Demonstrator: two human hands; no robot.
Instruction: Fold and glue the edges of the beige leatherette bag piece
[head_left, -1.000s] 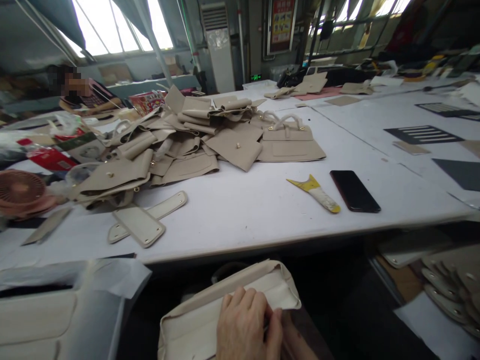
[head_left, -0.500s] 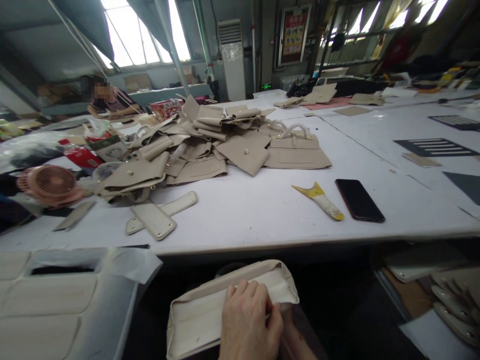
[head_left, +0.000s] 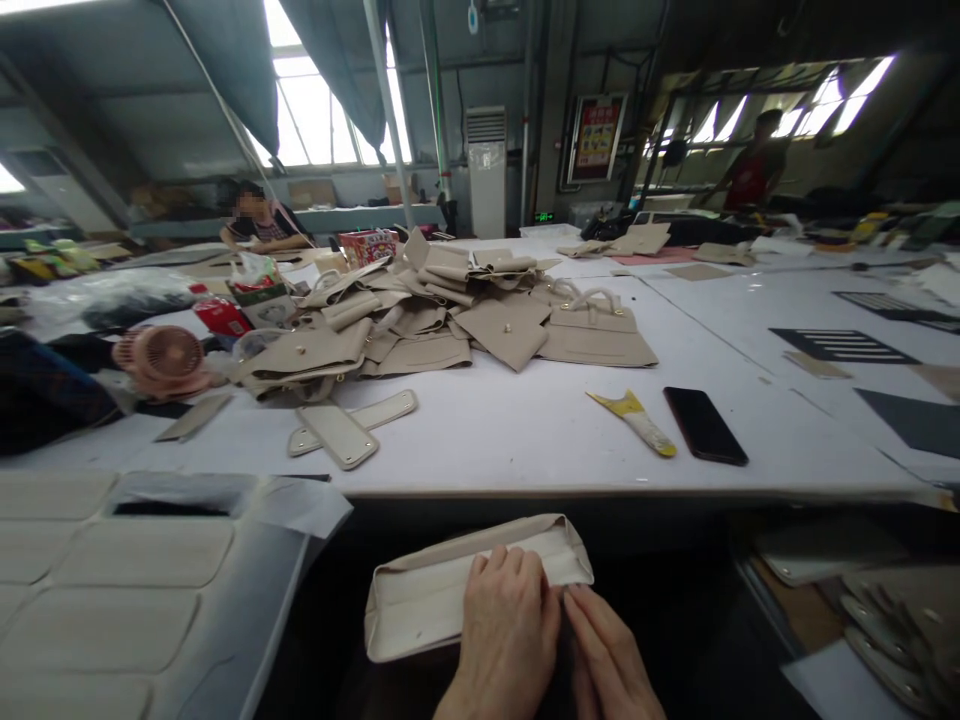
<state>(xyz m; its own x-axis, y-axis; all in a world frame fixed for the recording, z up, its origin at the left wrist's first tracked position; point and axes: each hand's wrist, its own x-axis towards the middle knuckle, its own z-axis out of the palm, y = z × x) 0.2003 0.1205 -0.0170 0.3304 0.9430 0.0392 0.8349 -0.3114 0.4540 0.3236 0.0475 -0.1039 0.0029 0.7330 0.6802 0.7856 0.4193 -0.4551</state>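
Below the table edge, a beige leather bag body point(head_left: 420, 610) rests tilted at my lap, its long cream-white recessed face turned up and its beige rim standing around it. My left hand point(head_left: 506, 620) lies over the near long side toward the right, fingers curled over the rim and into the recess. Close beside it, my right hand point(head_left: 609, 645) pinches at the bag's near right corner, thumb and fingers together. The near wall of the bag under both hands is mostly hidden and dark.
A white table point(head_left: 487, 450) carries a heap of beige bag pieces point(head_left: 427, 310), two pale strips point(head_left: 341, 435), a yellow-handled tool point(head_left: 637, 425), a phone point(head_left: 705, 425) and a pink fan point(head_left: 161, 360). Padded panels point(head_left: 142, 550) lie left, more pieces point(head_left: 892, 620) right. A person point(head_left: 262, 220) sits far left.
My right hand has come out from behind the left and now shows at the bag's right corner. The left hand stays on the rim. The view has shifted leftward and up.
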